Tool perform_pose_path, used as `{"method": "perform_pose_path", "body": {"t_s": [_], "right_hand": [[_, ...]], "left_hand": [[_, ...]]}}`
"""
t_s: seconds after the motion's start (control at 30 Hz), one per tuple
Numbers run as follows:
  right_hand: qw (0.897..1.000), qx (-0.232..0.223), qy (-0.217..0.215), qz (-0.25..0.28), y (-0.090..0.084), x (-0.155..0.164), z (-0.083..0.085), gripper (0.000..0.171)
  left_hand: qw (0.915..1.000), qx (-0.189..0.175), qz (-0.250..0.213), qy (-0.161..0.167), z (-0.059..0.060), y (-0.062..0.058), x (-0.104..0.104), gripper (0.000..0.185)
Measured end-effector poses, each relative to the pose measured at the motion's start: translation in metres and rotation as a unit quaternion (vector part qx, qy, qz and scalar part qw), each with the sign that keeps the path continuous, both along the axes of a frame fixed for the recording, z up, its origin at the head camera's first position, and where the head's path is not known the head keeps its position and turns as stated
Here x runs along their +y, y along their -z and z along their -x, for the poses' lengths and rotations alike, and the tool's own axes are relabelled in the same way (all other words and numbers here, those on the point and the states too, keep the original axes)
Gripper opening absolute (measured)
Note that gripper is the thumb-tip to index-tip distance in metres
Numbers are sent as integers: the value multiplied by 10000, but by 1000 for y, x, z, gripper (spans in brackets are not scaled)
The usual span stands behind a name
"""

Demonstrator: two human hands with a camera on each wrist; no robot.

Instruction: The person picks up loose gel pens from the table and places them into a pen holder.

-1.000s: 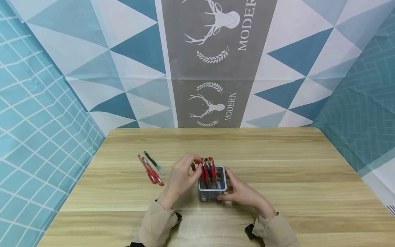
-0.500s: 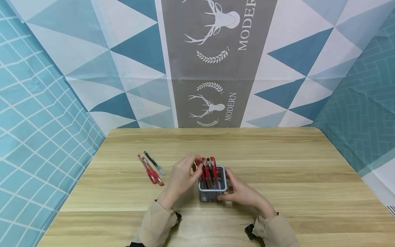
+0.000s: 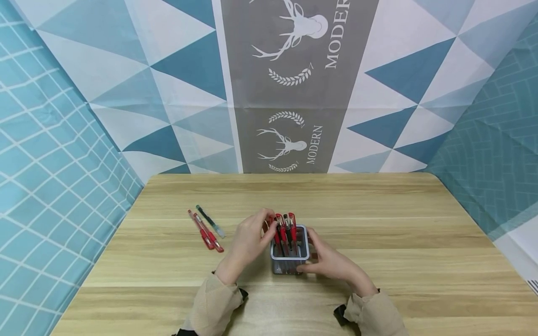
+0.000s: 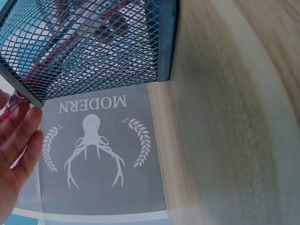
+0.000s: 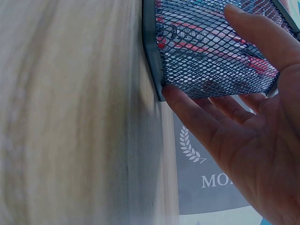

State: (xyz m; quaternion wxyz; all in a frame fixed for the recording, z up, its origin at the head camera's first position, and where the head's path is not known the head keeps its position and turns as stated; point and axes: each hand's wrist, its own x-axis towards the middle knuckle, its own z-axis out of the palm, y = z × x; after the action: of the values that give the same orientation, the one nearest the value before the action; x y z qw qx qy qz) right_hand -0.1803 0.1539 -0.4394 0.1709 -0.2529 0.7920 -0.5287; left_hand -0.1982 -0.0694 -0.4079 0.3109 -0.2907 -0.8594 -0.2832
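Note:
A dark mesh pen holder [image 3: 287, 267] with a pale square rim stands on the table between both hands. My right hand [image 3: 332, 265] grips it from the right, the thumb at the near side and the fingers round the far side; its hold on the mesh also shows in the right wrist view. Several gel pens lean upright inside, among them a red-capped pen [image 3: 293, 228] and a black one. At the left rim, my left hand [image 3: 249, 238] pinches a red pen [image 4: 6, 112] between thumb and fingers, its lower part inside the mesh.
On the table's left lie two red pens [image 3: 201, 229] side by side, with a dark green pen [image 3: 209, 221] just beyond them. A patterned cloth backdrop [image 3: 281, 93] rises behind the wooden table [image 3: 378, 210].
The pen tops inside the holder have shifted slightly to the right and spread apart. Both hands and the holder stay almost in place; the loose pens have not moved.

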Motion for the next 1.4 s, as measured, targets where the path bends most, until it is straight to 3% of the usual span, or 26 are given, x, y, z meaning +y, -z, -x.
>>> {"method": "perform_pose_path", "body": {"t_s": [0.4,0.87,1.1,1.3,1.4], "right_hand": [[9999,12,69,-90,0,0,-1,91],[9998,22,111,-152,0,0,0,91],[9998,52,113,-169,-1,0,-1,91],[9995,36,160,-279,-2,0,-1,92],[9994,31,166,-292,-2,0,-1,92]], "left_hand": [[9995,-296,43,-29,-1,-1,0,11],[9996,-129,230,-93,-1,-2,-2,13],[9999,19,-112,3,1,-4,-9,12],[9990,214,-233,-311,4,-7,-17,8],[9984,113,-98,-554,4,-9,-22,5]]}}
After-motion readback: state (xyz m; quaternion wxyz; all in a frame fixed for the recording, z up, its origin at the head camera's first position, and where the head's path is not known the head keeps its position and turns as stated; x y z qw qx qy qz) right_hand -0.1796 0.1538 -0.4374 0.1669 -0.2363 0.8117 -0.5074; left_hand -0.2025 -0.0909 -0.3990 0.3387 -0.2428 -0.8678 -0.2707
